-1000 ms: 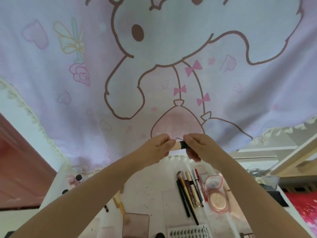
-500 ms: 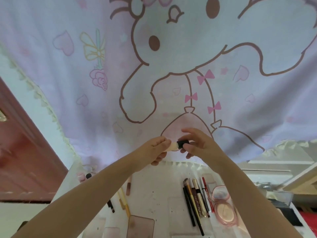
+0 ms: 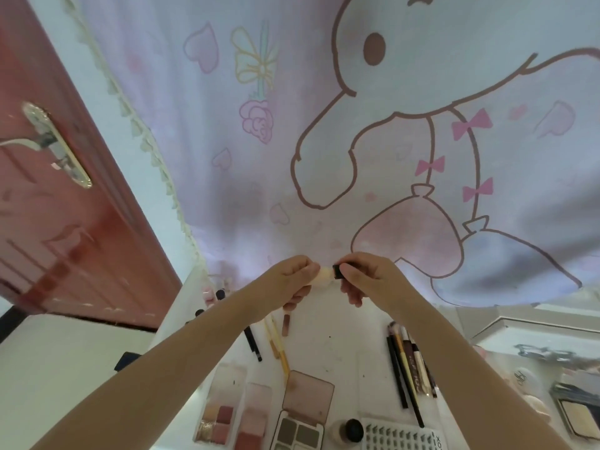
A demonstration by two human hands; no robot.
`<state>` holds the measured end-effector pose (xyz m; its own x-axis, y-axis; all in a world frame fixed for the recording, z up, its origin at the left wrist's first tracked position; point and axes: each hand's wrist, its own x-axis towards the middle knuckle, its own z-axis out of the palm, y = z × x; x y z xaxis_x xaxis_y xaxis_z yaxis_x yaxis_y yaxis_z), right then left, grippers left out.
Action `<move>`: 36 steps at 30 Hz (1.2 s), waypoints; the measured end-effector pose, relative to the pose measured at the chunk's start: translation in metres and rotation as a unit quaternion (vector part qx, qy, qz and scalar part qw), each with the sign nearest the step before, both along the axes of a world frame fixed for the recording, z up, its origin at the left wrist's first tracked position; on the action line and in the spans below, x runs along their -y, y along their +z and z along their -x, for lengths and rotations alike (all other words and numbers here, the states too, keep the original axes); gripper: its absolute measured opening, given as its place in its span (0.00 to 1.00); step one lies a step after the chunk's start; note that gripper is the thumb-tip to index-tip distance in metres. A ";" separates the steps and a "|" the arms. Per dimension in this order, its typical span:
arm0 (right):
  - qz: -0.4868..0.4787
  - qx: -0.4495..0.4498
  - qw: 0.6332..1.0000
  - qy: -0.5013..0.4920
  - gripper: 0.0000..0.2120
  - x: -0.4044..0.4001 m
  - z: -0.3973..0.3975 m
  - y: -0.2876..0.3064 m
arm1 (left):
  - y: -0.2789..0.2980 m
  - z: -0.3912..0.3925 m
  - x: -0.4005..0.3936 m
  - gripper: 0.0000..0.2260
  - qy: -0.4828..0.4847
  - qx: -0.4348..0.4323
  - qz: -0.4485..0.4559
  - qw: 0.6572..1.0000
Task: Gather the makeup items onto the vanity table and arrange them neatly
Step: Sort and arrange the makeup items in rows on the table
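Since the earlier frame the view has swung left, bringing a red door into sight, while both hands remain raised above the counter pinching the same small item between them. Left hand closes its fingertips on the pale, rounded end of the sponge brush; right hand pinches the black collar or cap at the other end. Whether the two parts are being joined or pulled apart I cannot tell. It looks very light, with a soft, squashy tip and a hard dark part, so the firmer grip belongs on the black end and only a gentle one on the sponge, which could deform or smudge. Below the hands, the counter carries a row of pencils to the right, a yellow pencil and a black pen to the left, a brown stick near the middle, and palettes with a lash tray along the near edge. Bare surface lies between the yellow pencil and the right-hand row, which seems the easiest spot to set the item down. A cartoon curtain hangs close behind the hands, and the counter's left edge drops off beside the door, so small round pieces there could roll away.
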<state>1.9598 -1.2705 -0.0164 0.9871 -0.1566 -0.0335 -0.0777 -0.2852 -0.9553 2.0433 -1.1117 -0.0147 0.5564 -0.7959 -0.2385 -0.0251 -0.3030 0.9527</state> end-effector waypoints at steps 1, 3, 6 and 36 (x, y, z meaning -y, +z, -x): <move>-0.004 0.001 1.000 0.002 0.09 -0.004 -0.002 -0.003 | -0.002 0.000 -0.005 0.12 0.005 -0.003 -0.011 1.000; -0.027 -0.008 0.999 0.016 0.10 -0.017 -0.007 -0.011 | -0.010 -0.002 -0.021 0.10 0.030 -0.040 -0.035 0.998; -0.040 -0.034 0.998 0.042 0.10 -0.038 -0.017 -0.025 | -0.022 -0.008 -0.045 0.10 0.076 -0.131 -0.044 0.987; 0.417 -0.140 0.891 0.115 0.15 -0.209 -0.127 -0.185 | -0.121 -0.065 -0.225 0.08 0.306 0.182 -0.221 0.908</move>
